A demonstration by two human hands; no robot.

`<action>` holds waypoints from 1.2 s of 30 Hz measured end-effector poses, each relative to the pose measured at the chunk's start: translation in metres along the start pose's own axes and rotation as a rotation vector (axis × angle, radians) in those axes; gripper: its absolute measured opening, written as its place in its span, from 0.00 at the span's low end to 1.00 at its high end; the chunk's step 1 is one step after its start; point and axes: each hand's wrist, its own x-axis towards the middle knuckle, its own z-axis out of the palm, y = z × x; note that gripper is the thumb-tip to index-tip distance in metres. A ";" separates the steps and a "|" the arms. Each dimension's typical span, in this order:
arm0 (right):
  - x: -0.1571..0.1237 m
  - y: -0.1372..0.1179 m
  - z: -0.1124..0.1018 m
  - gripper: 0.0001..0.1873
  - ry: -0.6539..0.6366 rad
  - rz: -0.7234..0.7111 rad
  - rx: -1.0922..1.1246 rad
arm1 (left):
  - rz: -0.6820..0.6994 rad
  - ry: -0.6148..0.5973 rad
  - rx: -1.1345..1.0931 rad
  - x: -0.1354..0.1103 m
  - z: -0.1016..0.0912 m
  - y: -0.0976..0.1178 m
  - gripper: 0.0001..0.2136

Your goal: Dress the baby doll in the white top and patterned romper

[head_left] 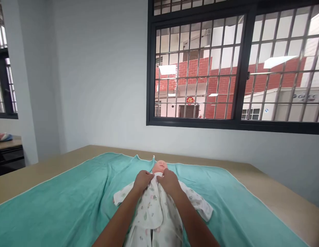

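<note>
A baby doll (pixel 160 166) lies on its back, its head toward the wall. It wears a white baby top (pixel 149 207) with a small print, the front panels overlapping and the sleeves spread to both sides. Just below the doll's chin, my left hand (pixel 143 180) pinches the left edge of the collar. Opposite it, my right hand (pixel 169 180) grips the collar's right edge, fingers closed on the cloth. Below the top, printed white cloth (pixel 166 237) covers the doll's lower body. My forearms hide parts of both sleeves.
A green blanket (pixel 82 199) with a pale edge lies under the doll, wrinkled on the left. It covers much of a tan table (pixel 241 165). Behind stand a grey wall (pixel 105 85) and a barred window (pixel 195 68). Another table (pixel 7 144) is at far left.
</note>
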 end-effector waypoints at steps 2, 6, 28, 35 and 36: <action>0.005 0.007 -0.001 0.02 -0.011 0.006 0.007 | 0.004 0.000 -0.053 0.003 0.007 0.001 0.11; 0.015 0.020 0.001 0.06 -0.023 0.016 0.072 | 0.053 -0.051 -0.167 0.006 0.016 0.009 0.12; 0.018 0.034 0.009 0.11 -0.180 0.300 0.840 | 0.284 -0.052 0.284 0.010 0.027 0.008 0.03; 0.016 0.028 0.013 0.15 -0.131 0.254 0.916 | 0.246 -0.081 0.074 0.015 0.027 0.010 0.05; 0.015 0.028 0.014 0.15 -0.121 0.240 0.913 | 0.228 -0.101 0.034 0.016 0.026 0.009 0.06</action>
